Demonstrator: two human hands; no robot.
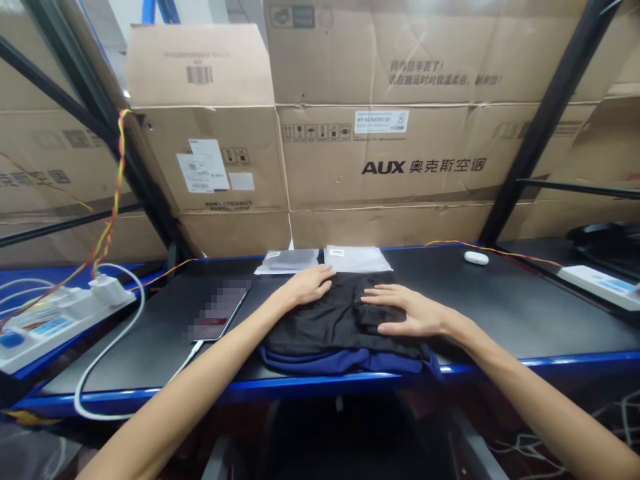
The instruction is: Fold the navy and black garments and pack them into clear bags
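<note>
A folded black garment (320, 323) lies near the table's front edge. Blue fabric (345, 361) shows beneath it along the front side. My left hand (310, 285) lies flat on the garment's far left part, fingers stretched out. On its right half rests my right hand (407, 311), with thumb and fingers apart over a bunched fold. Just behind the garment are two flat plastic packets: a left packet (287, 260) with dark contents and a right packet (356, 259) that looks white.
A phone (220, 317) with a white charging cable (79, 380) lies left of my forearm. Power strips stand at the left (65, 313) and right (600, 285). A small white case (476, 258) sits toward the back right. Large cardboard boxes (320, 167) wall off the back.
</note>
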